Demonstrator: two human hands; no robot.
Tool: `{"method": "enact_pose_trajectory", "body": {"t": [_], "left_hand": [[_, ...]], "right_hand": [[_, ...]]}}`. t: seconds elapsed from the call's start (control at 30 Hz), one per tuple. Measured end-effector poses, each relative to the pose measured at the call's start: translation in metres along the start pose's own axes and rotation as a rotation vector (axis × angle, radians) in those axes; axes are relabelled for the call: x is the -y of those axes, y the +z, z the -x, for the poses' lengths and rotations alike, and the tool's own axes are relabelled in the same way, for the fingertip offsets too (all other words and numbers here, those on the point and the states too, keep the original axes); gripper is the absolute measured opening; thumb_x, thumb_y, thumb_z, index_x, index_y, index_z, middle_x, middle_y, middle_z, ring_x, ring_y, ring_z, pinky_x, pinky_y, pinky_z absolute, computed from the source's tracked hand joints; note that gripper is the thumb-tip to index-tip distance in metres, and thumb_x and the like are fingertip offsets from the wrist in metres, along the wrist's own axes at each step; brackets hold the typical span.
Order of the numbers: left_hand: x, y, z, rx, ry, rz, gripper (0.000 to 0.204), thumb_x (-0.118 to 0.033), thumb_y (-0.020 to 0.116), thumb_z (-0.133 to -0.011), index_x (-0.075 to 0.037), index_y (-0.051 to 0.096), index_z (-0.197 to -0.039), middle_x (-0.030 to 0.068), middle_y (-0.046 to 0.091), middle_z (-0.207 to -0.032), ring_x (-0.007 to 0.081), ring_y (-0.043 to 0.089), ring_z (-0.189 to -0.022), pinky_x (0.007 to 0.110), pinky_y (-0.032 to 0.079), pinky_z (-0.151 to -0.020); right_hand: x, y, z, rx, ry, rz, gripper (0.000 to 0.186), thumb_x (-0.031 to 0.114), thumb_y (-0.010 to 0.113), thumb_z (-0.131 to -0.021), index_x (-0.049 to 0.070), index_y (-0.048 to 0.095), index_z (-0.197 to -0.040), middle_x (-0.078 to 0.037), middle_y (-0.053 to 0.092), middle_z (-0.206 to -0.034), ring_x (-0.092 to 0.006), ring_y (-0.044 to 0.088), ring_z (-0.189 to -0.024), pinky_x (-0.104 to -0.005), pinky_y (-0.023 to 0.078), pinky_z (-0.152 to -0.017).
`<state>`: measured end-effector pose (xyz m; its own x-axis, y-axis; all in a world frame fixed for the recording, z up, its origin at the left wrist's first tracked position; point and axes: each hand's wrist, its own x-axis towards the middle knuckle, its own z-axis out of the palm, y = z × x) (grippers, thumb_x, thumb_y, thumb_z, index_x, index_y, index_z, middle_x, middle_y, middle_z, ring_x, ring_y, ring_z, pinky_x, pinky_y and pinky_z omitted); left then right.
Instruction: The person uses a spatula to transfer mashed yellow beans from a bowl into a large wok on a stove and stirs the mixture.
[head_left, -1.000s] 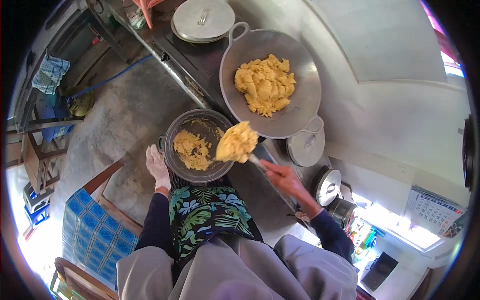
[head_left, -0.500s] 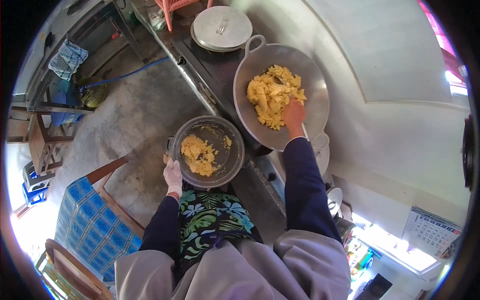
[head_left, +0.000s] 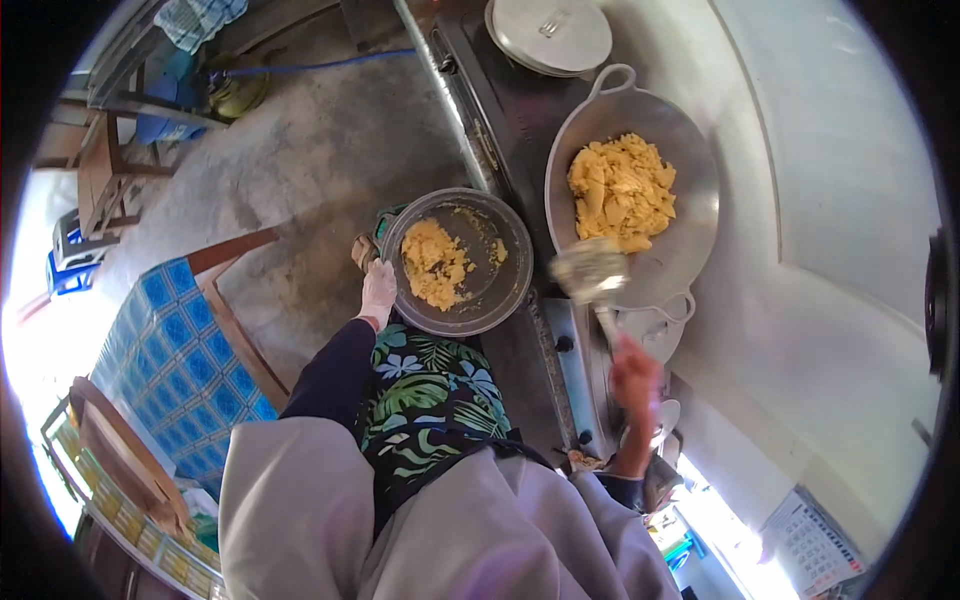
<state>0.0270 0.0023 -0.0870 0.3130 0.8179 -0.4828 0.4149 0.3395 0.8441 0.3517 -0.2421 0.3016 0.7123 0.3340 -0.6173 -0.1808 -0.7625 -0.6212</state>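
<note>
My left hand, in a thin whitish glove, grips the rim of a round dark grey basin at my front. Crumbly yellow food lies in the basin, mostly toward its left side. My right hand, bare and blurred by motion, is closed round the handle of a metal spatula. The spatula's broad, smeared head hangs over the near-left rim of a large two-handled metal wok. Inside the wok sits a heap of lumpy yellow food.
The wok stands on a dark stove, with round metal lids beyond it. A wall rises on the right. To the left are a table with a blue checked cloth, wooden stools and a blue hose.
My right hand has drawn back from inside the wok toward me, lifting the spatula out of the food. My left hand still holds the basin. The whole view has shifted.
</note>
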Motion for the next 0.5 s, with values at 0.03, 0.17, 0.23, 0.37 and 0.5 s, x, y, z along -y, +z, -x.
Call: {"method": "enact_pose_trajectory", "body": {"t": [0.03,0.17,0.23,0.37,0.5], "left_hand": [[-0.006,0.003,0.003,-0.032,0.084,-0.316,0.040,-0.032,0.040,-0.094,-0.001,0.053,-0.117,0.0200,0.060,-0.105,0.0335,0.056,-0.102,0.039,0.042,-0.089],[-0.065,0.017,0.005,0.022,0.102,-0.389,0.040,-0.030,0.036,-0.095,-0.001,0.052,-0.118,0.0250,0.055,-0.114,0.0385,0.050,-0.108,0.042,0.039,-0.092],[-0.103,0.031,-0.001,0.101,0.071,-0.281,0.040,-0.028,0.036,-0.095,-0.003,0.051,-0.122,0.0263,0.053,-0.117,0.0380,0.049,-0.111,0.041,0.039,-0.093],[-0.014,-0.004,-0.043,0.067,0.119,-0.129,0.044,-0.017,0.038,-0.093,-0.001,0.039,-0.134,0.0173,0.044,-0.134,0.0295,0.045,-0.121,0.035,0.040,-0.089],[0.046,0.031,-0.060,0.235,0.123,0.378,0.048,-0.009,0.038,-0.091,0.003,0.033,-0.137,0.0137,0.036,-0.142,0.0253,0.041,-0.125,0.031,0.040,-0.087]], "right_hand": [[-0.023,0.029,-0.005,0.094,-0.045,0.146,0.037,0.002,0.056,-0.083,0.008,0.059,-0.120,0.001,0.060,-0.070,-0.0089,0.055,-0.062,-0.0258,0.044,-0.055],[-0.093,0.146,-0.056,0.201,-0.161,0.389,0.034,0.006,0.054,-0.083,0.008,0.060,-0.116,-0.015,0.064,-0.108,-0.0218,0.060,-0.105,-0.0293,0.044,-0.089],[-0.151,0.163,-0.097,0.176,-0.068,0.486,0.032,0.007,0.055,-0.083,0.007,0.061,-0.115,-0.016,0.064,-0.106,-0.0223,0.061,-0.103,-0.0291,0.044,-0.088],[-0.141,0.211,-0.138,0.354,-0.158,0.172,0.033,0.013,0.055,-0.087,0.012,0.060,-0.120,-0.009,0.061,-0.071,-0.0166,0.058,-0.062,-0.0307,0.044,-0.054],[-0.110,0.235,-0.169,0.471,0.114,-0.198,0.034,0.017,0.053,-0.089,0.017,0.058,-0.123,0.000,0.046,-0.053,-0.0077,0.039,-0.041,-0.0272,0.029,-0.035]]}}
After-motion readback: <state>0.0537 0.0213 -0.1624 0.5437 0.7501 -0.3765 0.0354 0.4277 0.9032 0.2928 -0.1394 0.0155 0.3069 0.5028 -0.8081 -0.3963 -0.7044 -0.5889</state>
